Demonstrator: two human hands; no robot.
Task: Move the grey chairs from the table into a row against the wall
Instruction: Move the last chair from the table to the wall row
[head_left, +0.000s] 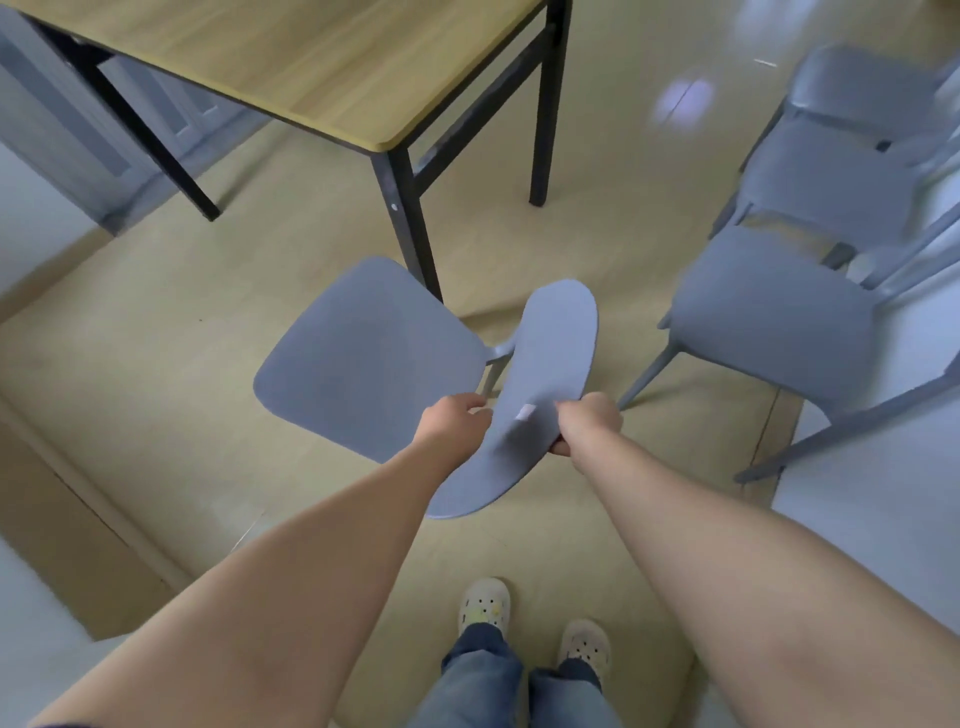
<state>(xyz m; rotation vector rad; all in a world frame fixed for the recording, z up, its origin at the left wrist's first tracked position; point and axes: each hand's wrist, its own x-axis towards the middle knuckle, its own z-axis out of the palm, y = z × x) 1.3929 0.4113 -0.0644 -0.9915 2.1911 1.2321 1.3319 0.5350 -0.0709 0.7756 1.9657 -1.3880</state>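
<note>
Grey chair (363, 358) just in front of the counter (322, 62) corner leg, left hand (454, 423) and right hand (587, 423) both closed on its backrest edges, seat pointing away left, backrest's long axis running toward the counter leg, three more chairs (810, 249) lined up right of the counter

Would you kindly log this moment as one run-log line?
step: carrying grey chair | left hand and right hand: gripping backrest | three chairs in row on right | table ahead

chair (363, 358): plain grey | table (311, 57): light woodgrain top, black frame | floor (156, 332): beige | shoes (483, 605): seemingly cream
</note>
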